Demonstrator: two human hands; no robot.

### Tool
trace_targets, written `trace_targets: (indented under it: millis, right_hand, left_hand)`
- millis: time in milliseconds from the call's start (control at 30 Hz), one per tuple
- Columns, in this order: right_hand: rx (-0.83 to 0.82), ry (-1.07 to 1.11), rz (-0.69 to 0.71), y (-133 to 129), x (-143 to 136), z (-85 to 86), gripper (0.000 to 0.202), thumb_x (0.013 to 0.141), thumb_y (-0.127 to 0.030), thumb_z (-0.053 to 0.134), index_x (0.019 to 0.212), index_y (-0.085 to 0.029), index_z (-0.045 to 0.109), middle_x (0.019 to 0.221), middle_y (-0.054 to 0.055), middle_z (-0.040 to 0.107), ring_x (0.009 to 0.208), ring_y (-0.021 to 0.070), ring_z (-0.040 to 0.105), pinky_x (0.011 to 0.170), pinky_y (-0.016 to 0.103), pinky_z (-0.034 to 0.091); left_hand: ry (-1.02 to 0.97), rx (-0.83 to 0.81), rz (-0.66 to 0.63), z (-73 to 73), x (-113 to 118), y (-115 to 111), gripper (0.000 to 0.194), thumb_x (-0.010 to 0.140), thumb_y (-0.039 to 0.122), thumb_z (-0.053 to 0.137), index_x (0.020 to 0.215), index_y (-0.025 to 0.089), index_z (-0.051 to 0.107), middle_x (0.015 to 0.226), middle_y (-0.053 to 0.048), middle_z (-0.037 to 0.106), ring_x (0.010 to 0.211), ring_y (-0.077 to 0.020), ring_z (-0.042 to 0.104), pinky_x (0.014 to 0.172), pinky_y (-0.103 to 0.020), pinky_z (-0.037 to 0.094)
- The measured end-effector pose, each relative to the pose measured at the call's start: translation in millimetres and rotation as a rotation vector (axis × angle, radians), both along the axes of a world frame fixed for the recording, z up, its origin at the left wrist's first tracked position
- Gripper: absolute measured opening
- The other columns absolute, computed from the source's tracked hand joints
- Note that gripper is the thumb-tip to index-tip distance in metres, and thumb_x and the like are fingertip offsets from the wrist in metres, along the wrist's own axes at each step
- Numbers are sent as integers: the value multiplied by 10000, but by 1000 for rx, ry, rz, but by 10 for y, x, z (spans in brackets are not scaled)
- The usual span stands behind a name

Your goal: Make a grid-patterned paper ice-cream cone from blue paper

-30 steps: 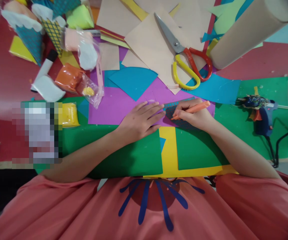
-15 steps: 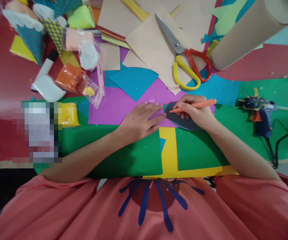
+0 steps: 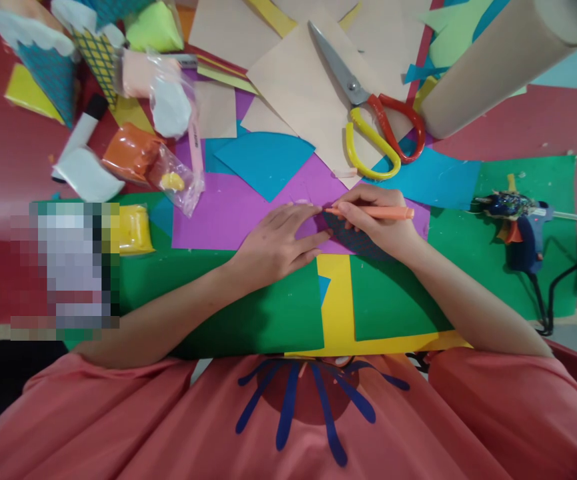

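Fingers spread, my left hand (image 3: 281,240) lies flat on the purple sheet (image 3: 203,220), its fingertips at the left edge of a dark blue-green patterned piece (image 3: 355,238). My right hand (image 3: 381,220) is closed on an orange pen (image 3: 388,213), whose tip points left and is at the upper left edge of the patterned piece, close to my left fingertips. Part of that piece is hidden under my right hand. A blue fan-shaped paper (image 3: 268,160) lies on the purple sheet beyond my hands.
Large scissors (image 3: 353,87) with red and yellow handles lie on beige sheets beyond my hands. A beige roll (image 3: 498,67) stands at the upper right, a glue gun (image 3: 531,233) at the right. Clay packets (image 3: 131,153) and decorated cones (image 3: 51,73) are at the left.
My right hand has shifted slightly left and up, and the pen tip has moved to the patterned piece's upper left edge. The pen now lies more level. My left hand stays nearly still.
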State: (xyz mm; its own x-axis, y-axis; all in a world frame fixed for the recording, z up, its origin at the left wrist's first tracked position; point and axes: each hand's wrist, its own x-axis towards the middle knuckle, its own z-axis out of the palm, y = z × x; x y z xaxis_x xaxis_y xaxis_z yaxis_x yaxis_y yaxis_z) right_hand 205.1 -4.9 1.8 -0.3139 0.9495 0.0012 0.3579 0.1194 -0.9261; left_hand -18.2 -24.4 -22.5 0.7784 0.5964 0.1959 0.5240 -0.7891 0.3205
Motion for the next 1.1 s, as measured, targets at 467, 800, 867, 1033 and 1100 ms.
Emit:
trace_targets:
  millis: [467, 800, 867, 1033, 1100]
  right_hand:
    - [10, -15, 10, 32, -5, -61, 195, 873, -289, 602, 762, -148, 679, 664, 5, 648, 564, 88, 537, 540, 228, 413]
    - [-13, 28, 36, 47, 6, -79, 192, 852, -260, 603, 709, -145, 658, 634, -4, 625, 551, 82, 529, 545, 226, 417]
    - [-23, 40, 37, 46, 9, -84, 199, 847, -256, 604, 685, -150, 649, 624, -6, 619, 543, 83, 526, 539, 228, 415]
    - [9, 30, 1, 36, -2, -82, 181, 858, -259, 602, 731, -145, 659, 657, 1, 630, 569, 88, 539, 548, 232, 405]
    - [18, 15, 3, 35, -7, -76, 175, 859, -254, 601, 738, -142, 659, 658, 0, 629, 569, 86, 535, 549, 232, 399]
  left_hand:
    - [-21, -21, 21, -32, -7, -5, 336, 971, 307, 492, 1290, 278, 592, 1374, -117, 485, 1306, -296, 467, 1071, -517, 427]
    - [-50, -71, 28, -36, -3, -4, 319, 963, 291, 513, 1262, 252, 616, 1387, -121, 496, 1311, -305, 466, 1086, -526, 408]
    - [-39, -62, 29, -34, -2, -2, 321, 963, 290, 510, 1264, 254, 614, 1383, -117, 498, 1308, -300, 467, 1083, -525, 413]
    - [-41, -5, 14, -27, 7, -3, 315, 968, 307, 497, 1249, 242, 624, 1364, -136, 500, 1287, -307, 487, 1058, -524, 437]
    - [-37, -9, 19, -25, 9, -5, 313, 969, 303, 495, 1248, 245, 625, 1361, -137, 503, 1287, -308, 488, 1058, -524, 435]
